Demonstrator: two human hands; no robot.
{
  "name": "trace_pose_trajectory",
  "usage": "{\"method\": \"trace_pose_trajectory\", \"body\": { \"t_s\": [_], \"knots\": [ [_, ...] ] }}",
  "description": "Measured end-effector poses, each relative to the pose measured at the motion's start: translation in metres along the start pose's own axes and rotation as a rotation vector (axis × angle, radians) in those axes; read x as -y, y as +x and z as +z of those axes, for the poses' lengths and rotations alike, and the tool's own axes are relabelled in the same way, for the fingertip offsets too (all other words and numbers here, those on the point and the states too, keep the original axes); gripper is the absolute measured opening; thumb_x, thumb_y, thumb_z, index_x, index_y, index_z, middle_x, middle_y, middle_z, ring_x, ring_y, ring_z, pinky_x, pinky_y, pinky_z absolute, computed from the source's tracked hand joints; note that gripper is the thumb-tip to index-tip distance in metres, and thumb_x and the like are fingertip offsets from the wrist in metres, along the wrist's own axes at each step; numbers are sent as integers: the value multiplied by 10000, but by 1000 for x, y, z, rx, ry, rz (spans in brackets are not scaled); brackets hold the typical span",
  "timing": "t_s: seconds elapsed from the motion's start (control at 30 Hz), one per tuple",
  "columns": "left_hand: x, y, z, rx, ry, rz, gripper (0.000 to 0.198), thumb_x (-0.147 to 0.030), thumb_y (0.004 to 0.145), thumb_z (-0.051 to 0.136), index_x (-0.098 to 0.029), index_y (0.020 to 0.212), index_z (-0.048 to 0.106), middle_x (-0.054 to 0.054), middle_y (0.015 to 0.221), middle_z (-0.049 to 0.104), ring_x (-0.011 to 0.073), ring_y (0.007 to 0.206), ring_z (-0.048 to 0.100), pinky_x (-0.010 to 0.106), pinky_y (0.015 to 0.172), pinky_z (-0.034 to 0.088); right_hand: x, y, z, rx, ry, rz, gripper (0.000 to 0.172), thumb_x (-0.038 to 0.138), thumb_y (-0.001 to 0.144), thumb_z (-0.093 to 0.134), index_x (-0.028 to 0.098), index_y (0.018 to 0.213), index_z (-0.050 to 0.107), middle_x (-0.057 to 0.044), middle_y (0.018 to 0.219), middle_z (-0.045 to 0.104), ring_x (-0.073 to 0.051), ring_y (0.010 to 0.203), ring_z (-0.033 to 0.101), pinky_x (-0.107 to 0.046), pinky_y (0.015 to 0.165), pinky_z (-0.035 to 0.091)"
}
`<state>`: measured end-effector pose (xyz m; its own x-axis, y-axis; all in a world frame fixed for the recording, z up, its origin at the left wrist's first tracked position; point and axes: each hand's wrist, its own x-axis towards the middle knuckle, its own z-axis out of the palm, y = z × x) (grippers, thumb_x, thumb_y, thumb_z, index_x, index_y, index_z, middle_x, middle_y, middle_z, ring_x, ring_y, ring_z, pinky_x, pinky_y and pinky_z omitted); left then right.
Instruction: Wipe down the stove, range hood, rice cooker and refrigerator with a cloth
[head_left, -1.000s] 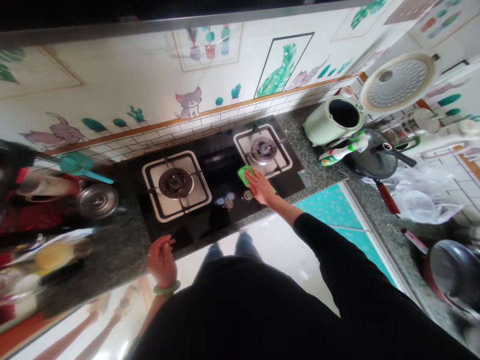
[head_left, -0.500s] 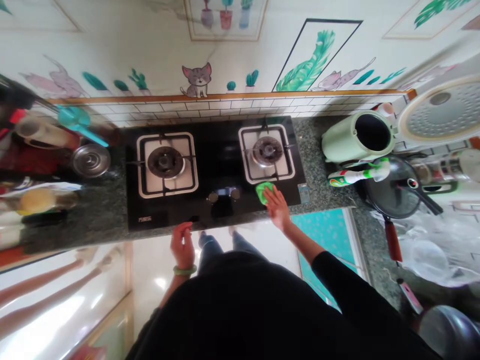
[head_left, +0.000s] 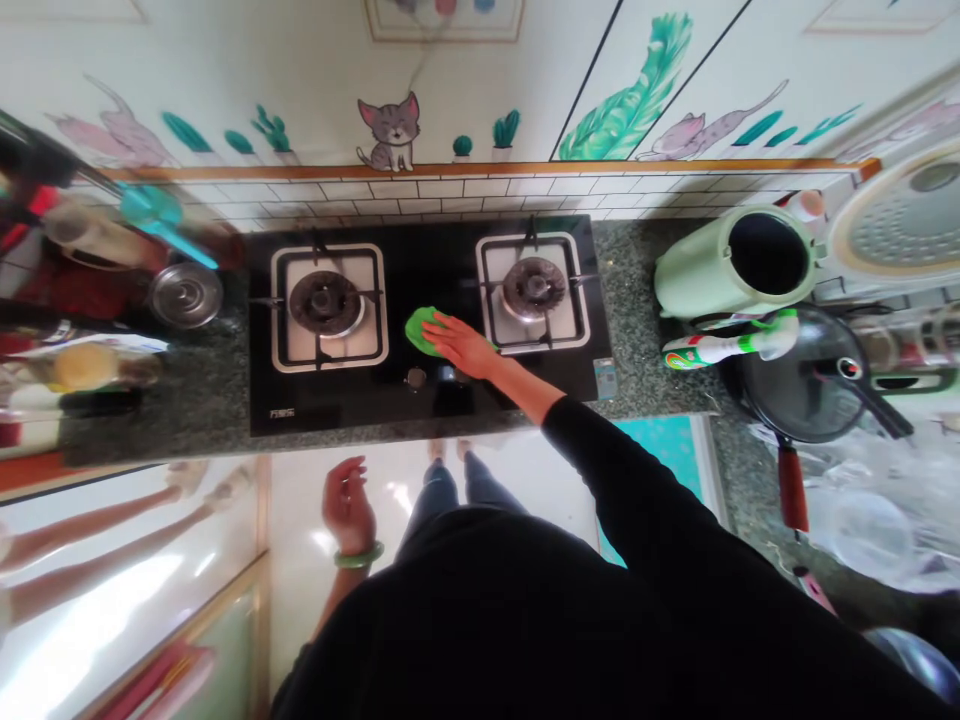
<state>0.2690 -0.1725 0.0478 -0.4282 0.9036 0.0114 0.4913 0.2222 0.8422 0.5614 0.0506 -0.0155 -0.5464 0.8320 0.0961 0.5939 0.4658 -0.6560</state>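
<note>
My right hand (head_left: 463, 345) lies flat on a green cloth (head_left: 421, 329), pressing it onto the black glass hob (head_left: 435, 270) between the left burner (head_left: 327, 303) and the right burner (head_left: 534, 287). Its fingers are stretched out over the cloth. My left hand (head_left: 346, 505), with a green bangle on the wrist, hangs in front of the counter edge, fingers loosely curled, holding nothing I can see. The hob's two knobs (head_left: 415, 378) sit just below the cloth.
A pale green pot (head_left: 731, 265) stands right of the hob. Beside it lie a spray bottle (head_left: 731, 345) and a black pan with a red handle (head_left: 806, 395). A steel lid (head_left: 185, 294) and jars crowd the left of the granite counter (head_left: 637, 300).
My right hand slid the green cloth left, from the hob's front right corner to the middle between the burners. My left hand dropped away from the counter edge.
</note>
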Motion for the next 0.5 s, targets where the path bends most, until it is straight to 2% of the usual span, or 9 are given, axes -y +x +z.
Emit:
{"method": "trace_pose_trajectory", "body": {
  "t_s": [0.17, 0.23, 0.3, 0.37, 0.5],
  "knots": [
    [-3, 6, -3, 25, -37, -9, 232, -325, 1002, 569, -176, 1032, 744, 68, 1016, 759, 164, 843, 702, 279, 699, 566, 10, -106, -5, -120, -76, 156, 574, 451, 1136, 355, 163, 1602, 524, -86, 1679, 486, -279, 1647, 298, -567, 1354, 293],
    [-4, 10, -2, 51, -61, 10, 219, -312, 996, 579, -177, 1025, 749, 68, 1006, 760, 165, 842, 704, 275, 690, 566, 20, -146, 4, -187, -122, 236, 560, 416, 1132, 375, 158, 1607, 518, -102, 1668, 499, -297, 1645, 303, -585, 1343, 311],
    [-6, 13, 0, 72, -83, 30, 210, -301, 995, 584, -179, 1024, 753, 67, 1004, 759, 164, 844, 706, 269, 683, 564, 36, -170, 23, -243, -168, 295, 535, 377, 1119, 422, 161, 1596, 535, -112, 1648, 526, -315, 1638, 317, -602, 1327, 332],
    [-6, 15, 3, 96, -106, 48, 212, -303, 1003, 580, -182, 1030, 752, 67, 1019, 760, 162, 849, 706, 266, 688, 565, 58, -170, 50, -252, -192, 280, 492, 319, 1103, 473, 174, 1561, 580, -110, 1618, 563, -322, 1623, 350, -604, 1314, 348],
    [-8, 17, 12, 174, -127, 74, 227, -329, 1018, 569, -190, 1026, 748, 64, 1037, 758, 159, 852, 703, 270, 708, 570, 96, -121, 96, -129, -142, 74, 491, 176, 1084, 492, 230, 1565, 576, -36, 1603, 590, -233, 1612, 371, -493, 1336, 334]
  ]
}}
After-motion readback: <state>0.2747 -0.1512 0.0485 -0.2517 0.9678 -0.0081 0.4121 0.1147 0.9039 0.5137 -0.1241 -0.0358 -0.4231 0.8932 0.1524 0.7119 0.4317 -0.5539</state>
